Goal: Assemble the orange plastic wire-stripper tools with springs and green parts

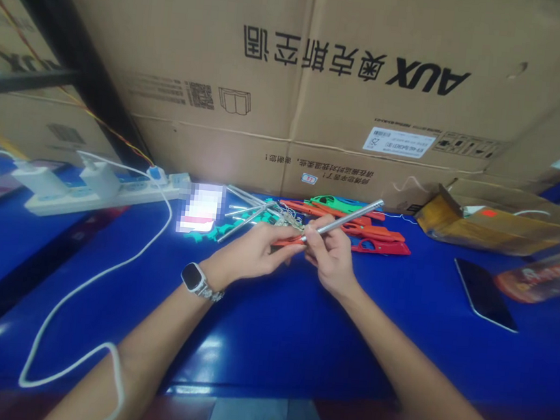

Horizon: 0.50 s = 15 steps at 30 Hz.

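Note:
My right hand (332, 257) is closed around a silver metal rod (350, 219) that slants up to the right and looks telescopic. Between the thumb and fingers of my left hand (254, 250) is an orange plastic piece (289, 241), mostly hidden by the fingers. Both hands meet over the blue table (273, 340), and the rod's lower end is at the orange piece; whether they are joined I cannot tell. Just behind the hands lie several loose silver rods (247, 221), small green plastic parts (219, 229) and red-orange plastic pieces (380, 235).
A large cardboard box (201, 46) walls off the back. At left stands a white power strip (109, 194) with plugs; its white cable (77, 291) loops near my left forearm. A phone (485, 296), a bottle (546, 276) and a small open carton (498, 232) are at right.

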Available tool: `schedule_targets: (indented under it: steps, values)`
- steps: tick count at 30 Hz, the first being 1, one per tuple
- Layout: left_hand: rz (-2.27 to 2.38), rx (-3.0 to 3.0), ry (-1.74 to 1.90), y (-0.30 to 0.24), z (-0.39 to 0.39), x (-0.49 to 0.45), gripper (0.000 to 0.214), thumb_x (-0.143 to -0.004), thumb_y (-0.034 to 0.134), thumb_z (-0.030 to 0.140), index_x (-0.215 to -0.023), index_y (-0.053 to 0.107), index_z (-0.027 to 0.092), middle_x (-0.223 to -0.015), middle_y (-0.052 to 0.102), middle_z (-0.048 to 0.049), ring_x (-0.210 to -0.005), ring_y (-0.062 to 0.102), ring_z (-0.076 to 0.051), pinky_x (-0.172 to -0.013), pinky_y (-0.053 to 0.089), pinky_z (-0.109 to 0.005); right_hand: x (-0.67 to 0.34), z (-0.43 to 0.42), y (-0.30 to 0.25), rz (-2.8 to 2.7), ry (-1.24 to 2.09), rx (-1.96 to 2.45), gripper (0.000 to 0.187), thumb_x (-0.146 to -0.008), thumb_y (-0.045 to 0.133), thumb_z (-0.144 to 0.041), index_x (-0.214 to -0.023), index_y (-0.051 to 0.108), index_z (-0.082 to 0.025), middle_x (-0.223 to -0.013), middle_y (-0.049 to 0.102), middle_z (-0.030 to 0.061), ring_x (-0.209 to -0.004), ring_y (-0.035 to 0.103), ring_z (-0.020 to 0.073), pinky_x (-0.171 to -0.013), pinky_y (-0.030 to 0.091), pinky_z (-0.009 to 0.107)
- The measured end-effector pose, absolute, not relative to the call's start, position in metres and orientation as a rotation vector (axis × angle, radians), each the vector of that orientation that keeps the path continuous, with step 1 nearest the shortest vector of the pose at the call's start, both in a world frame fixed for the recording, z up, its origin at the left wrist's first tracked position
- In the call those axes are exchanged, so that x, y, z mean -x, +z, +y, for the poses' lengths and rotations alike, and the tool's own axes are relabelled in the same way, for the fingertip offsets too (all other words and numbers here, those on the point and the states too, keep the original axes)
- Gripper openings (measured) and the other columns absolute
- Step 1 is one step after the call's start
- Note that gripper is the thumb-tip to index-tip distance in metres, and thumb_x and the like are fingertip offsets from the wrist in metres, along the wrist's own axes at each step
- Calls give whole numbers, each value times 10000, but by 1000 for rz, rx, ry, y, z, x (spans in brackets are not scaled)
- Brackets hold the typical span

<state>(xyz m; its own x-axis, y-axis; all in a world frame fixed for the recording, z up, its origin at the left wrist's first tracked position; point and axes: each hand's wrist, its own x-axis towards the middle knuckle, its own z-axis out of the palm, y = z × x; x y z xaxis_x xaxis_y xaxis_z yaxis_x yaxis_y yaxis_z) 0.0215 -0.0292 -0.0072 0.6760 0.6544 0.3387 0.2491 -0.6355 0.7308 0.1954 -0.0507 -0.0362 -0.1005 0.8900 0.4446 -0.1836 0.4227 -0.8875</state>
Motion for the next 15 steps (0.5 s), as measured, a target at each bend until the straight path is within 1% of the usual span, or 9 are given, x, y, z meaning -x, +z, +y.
schedule_targets:
  steps: [3, 6, 9, 11, 15]
  values:
    - [690, -2193, 767, -8, -29, -22, 257, -999, 503, 332, -872, 639, 155, -688, 650, 3, -587, 560, -111, -553, 407, -216, -195, -51, -35, -1374, 1037, 688, 250, -935, 634, -409, -850, 496, -219, -613, 406, -87, -445, 343, 46, -404, 273, 184]
    - [742, -2300, 887, -12, -28, -25, 230, -991, 508, 311, -869, 622, 153, -707, 636, -3, -583, 534, -113, -565, 391, -231, -188, -51, -33, -1272, 999, 715, 254, -926, 648, -407, -851, 485, -227, -574, 386, -103, -420, 328, 41, -384, 267, 168]
    - [798, -2414, 996, -16, -28, -28, 211, -990, 502, 289, -862, 603, 155, -731, 628, -11, -595, 521, -118, -580, 373, -246, -182, -51, -30, -1179, 971, 704, 316, -904, 668, -435, -821, 433, -240, -540, 369, -122, -379, 304, 36, -353, 264, 157]
    - [807, -2441, 995, -17, -28, -28, 223, -997, 488, 283, -851, 600, 158, -723, 622, -9, -587, 513, -117, -578, 367, -250, -181, -50, -28, -1180, 997, 678, 348, -896, 674, -446, -804, 406, -244, -520, 349, -133, -361, 289, 33, -345, 267, 151]
    - [789, -2472, 929, -17, -27, -26, 247, -1009, 468, 285, -844, 603, 162, -707, 617, -5, -569, 507, -115, -575, 367, -254, -185, -49, -27, -1226, 1099, 661, 353, -893, 684, -441, -804, 406, -241, -512, 341, -138, -364, 297, 32, -340, 265, 141]
